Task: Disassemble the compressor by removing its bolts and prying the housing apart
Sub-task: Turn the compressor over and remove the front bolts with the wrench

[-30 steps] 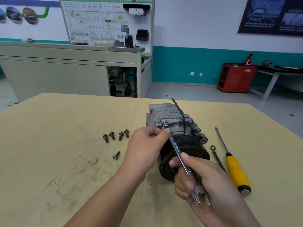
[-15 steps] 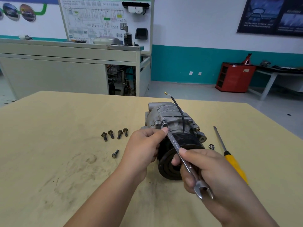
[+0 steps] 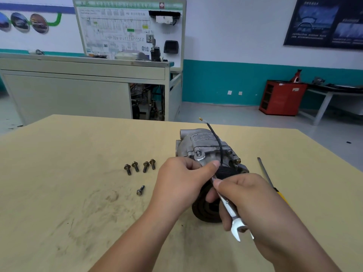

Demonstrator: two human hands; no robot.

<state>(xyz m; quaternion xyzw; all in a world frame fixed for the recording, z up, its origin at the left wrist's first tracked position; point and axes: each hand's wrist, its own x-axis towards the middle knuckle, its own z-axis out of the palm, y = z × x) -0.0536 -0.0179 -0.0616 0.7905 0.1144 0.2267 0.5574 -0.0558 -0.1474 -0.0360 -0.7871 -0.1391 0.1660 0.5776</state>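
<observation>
- Lying on its side on the table [image 3: 59,154], the compressor [image 3: 204,142] has its black pulley [image 3: 206,209] toward the person.
- Left hand [image 3: 180,185]: fingers curled, thumb pinching the wrench [image 3: 228,208] just below its ring end, which sits at a housing bolt [image 3: 198,153].
- Right hand [image 3: 249,203]: clamped round the wrench shank near its open end.
- Left of the compressor: row of four bolts [image 3: 145,166] and a single bolt [image 3: 140,190].
- Right of the compressor: screwdriver [image 3: 265,173].
- Far behind the compressor: red cabinet [image 3: 282,99], contents indiscernible.
</observation>
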